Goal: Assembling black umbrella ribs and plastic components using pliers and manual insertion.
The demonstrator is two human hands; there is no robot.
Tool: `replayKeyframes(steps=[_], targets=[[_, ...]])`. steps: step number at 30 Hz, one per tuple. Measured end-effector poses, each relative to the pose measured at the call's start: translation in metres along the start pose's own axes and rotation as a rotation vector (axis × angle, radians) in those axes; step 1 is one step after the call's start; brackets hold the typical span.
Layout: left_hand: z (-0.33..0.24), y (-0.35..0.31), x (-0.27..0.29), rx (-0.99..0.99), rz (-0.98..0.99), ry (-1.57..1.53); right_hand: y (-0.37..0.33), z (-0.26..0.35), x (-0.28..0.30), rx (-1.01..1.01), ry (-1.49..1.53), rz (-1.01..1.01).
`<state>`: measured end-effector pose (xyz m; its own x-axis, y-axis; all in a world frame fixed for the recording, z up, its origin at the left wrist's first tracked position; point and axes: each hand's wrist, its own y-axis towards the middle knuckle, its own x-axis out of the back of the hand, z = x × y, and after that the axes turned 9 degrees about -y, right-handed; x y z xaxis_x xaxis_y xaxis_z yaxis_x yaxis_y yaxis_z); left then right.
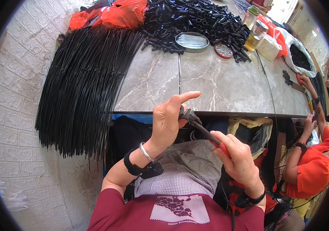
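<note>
In front of the table's near edge, my right hand (235, 158) is closed around the red handle of a pliers-like tool (206, 133). Its dark metal head points up and left, toward my left hand (166, 119). That hand pinches a small black tubular piece (181, 111) against the tool's head, with one finger stretched out to the right. My left fingers partly hide the piece, and whether the jaws are closed on it I cannot make out. A checked apron lies over my lap below.
Long black cables (83, 88) hang over the table's left side, beneath red plastic bags (120, 15). Black tubes (195, 19) are heaped at the back, behind a tin of thin silvery rods (192, 41) and a red-rimmed dish (223, 50). A co-worker in orange (310, 169) works at right.
</note>
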<state>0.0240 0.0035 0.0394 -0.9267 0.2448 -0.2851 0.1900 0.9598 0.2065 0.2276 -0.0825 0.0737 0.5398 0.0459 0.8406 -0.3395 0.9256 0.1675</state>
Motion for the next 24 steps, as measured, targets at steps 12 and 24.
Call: replayKeyframes(steps=[12, 24], targets=[[0.0006, 0.0002, 0.0002, -0.011, 0.009, 0.027, -0.0005, -0.0024, -0.0002, 0.011, 0.010, -0.004], [0.0020, -0.0005, 0.0023, -0.024, 0.024, 0.015, -0.0013, -0.0043, -0.0051, 0.019, 0.055, -0.015]])
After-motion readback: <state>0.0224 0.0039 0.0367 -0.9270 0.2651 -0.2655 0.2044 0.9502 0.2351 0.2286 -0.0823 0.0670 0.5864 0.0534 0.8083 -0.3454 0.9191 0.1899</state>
